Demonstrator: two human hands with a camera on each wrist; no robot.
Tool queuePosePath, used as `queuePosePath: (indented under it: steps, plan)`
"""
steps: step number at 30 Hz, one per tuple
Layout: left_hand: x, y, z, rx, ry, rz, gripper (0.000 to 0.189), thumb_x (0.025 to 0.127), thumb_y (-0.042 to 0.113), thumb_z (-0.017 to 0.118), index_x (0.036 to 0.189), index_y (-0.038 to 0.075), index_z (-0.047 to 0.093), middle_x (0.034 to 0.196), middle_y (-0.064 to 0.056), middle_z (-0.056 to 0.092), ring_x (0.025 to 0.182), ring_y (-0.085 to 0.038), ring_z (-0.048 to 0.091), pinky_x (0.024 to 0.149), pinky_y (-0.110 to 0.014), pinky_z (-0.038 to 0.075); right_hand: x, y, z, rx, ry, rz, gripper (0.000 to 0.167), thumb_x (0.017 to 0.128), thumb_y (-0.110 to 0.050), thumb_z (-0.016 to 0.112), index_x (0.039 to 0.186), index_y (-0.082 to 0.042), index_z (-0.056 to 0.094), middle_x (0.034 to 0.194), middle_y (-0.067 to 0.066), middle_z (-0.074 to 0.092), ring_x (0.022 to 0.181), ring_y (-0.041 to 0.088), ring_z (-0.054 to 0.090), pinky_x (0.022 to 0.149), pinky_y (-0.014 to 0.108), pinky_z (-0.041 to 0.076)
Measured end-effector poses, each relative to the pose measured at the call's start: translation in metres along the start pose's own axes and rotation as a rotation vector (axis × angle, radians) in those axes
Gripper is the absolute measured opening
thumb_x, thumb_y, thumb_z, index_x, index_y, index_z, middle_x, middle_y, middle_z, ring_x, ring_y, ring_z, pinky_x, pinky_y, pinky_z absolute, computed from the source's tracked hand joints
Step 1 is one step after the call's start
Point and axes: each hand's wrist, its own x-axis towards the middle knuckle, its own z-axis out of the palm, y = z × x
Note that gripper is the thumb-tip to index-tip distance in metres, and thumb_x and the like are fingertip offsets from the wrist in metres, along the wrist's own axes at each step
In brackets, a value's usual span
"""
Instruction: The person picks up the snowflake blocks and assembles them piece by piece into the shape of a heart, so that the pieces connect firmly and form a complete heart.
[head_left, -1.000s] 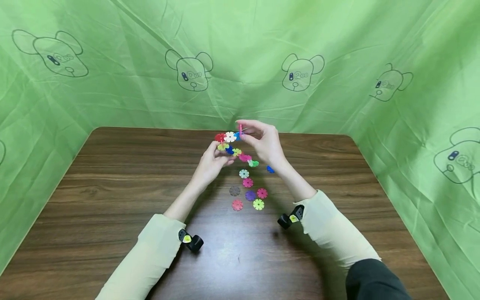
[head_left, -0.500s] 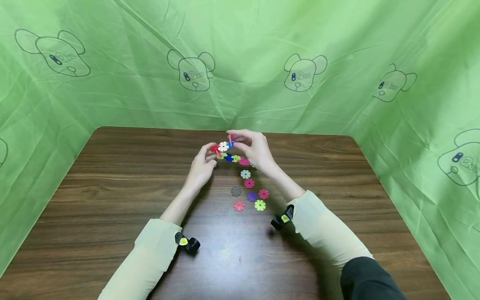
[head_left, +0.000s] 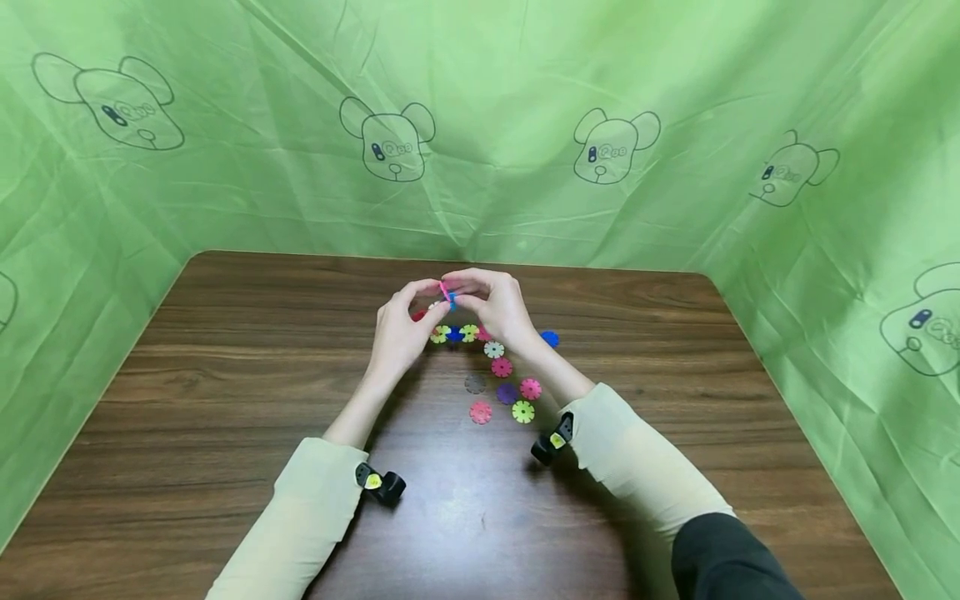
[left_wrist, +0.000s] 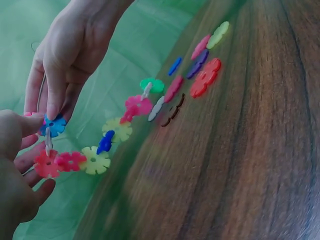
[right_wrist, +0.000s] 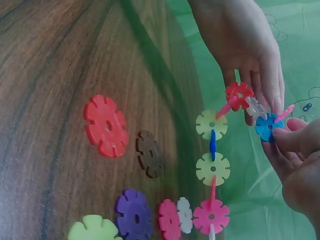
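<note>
A chain of interlocked, notched plastic flower discs (right_wrist: 212,124) runs through red, white, yellow, dark blue and pink pieces. At its raised end, a blue disc (right_wrist: 268,127) carries a pink disc (right_wrist: 285,114) slotted in edge-on. My left hand (head_left: 401,333) pinches this end from the left, its thumb at the blue disc. Opposite it, my right hand (head_left: 498,308) pinches the same blue disc between thumb and fingers. In the left wrist view, the chain hangs from the hands, with a green disc (left_wrist: 152,85) towards its other end. Fingers partly hide the pink disc.
Loose flower discs lie on the wooden table: white (head_left: 493,349), purple (head_left: 507,393), brown (head_left: 475,383), red (head_left: 481,412), yellow-green (head_left: 522,412) and pink (head_left: 530,388). A blue one (head_left: 550,338) lies beside the right forearm. Green cloth (head_left: 495,192) hangs behind the table.
Both hands have come together at the blue and pink discs; the right hand moved left and down. My left hand shifted from the red and yellow part to the chain's end, which sank lower.
</note>
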Motion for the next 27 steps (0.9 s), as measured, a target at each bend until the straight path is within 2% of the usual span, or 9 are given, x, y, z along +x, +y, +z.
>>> queuePosePath:
  steps: [3,7,12,15,18,20,27]
  plan:
    - [0.0,-0.001,0.002,-0.027,-0.007,-0.027,0.039,0.093,0.022,0.078,0.129,0.012,0.067,0.121,-0.01,0.075,0.113,-0.028,0.07,0.095,-0.045,0.056,0.0,0.002,0.002,-0.006,0.016,0.019,0.025,0.092,-0.001,0.073,0.115,-0.01,0.077,0.112,0.009,0.079,0.1,0.021,0.077,0.089,0.033,0.061]
    - [0.001,-0.001,0.007,-0.045,0.008,-0.046,0.038,0.09,0.014,0.08,0.126,0.011,0.067,0.117,-0.012,0.076,0.11,-0.027,0.071,0.089,-0.044,0.058,0.0,0.005,0.004,-0.026,0.035,0.034,0.021,0.09,-0.001,0.075,0.109,-0.01,0.078,0.107,0.008,0.08,0.098,0.02,0.077,0.088,0.034,0.062]
    - [0.002,-0.002,0.01,-0.051,0.055,-0.052,0.035,0.089,0.006,0.08,0.121,0.01,0.067,0.114,-0.012,0.076,0.11,-0.028,0.072,0.085,-0.04,0.06,0.001,0.005,0.005,-0.023,0.023,0.032,0.02,0.09,-0.002,0.075,0.109,-0.01,0.078,0.107,0.008,0.08,0.1,0.02,0.077,0.089,0.034,0.061]
    - [0.002,-0.003,0.01,-0.049,0.077,-0.053,0.035,0.087,0.006,0.081,0.119,0.011,0.068,0.112,-0.012,0.077,0.109,-0.027,0.073,0.081,-0.031,0.06,-0.001,0.006,0.002,-0.015,0.01,0.04,0.02,0.092,-0.003,0.075,0.11,-0.011,0.077,0.11,0.008,0.079,0.102,0.021,0.076,0.09,0.033,0.061]
    - [0.002,-0.006,0.009,-0.076,0.098,-0.057,0.035,0.087,0.005,0.081,0.119,0.011,0.069,0.111,-0.012,0.077,0.105,-0.027,0.073,0.071,-0.021,0.058,-0.003,0.009,-0.005,-0.008,0.011,0.044,0.02,0.093,-0.003,0.073,0.111,-0.011,0.077,0.112,0.008,0.079,0.104,0.022,0.076,0.092,0.034,0.061]
    - [0.003,-0.008,0.007,-0.091,0.116,-0.061,0.035,0.087,0.005,0.081,0.119,0.011,0.068,0.111,-0.013,0.076,0.103,-0.027,0.073,0.069,-0.015,0.055,-0.005,0.012,-0.013,-0.009,0.022,0.04,0.02,0.093,-0.002,0.073,0.111,-0.01,0.077,0.113,0.009,0.079,0.105,0.023,0.076,0.094,0.036,0.06]
    - [0.005,-0.015,0.003,-0.154,0.171,-0.084,0.035,0.087,0.002,0.08,0.119,0.008,0.068,0.11,-0.015,0.074,0.101,-0.028,0.07,0.063,-0.011,0.053,-0.016,0.029,-0.043,-0.054,0.064,0.08,0.018,0.094,-0.004,0.073,0.11,-0.008,0.077,0.111,0.015,0.078,0.102,0.025,0.075,0.092,0.038,0.06]
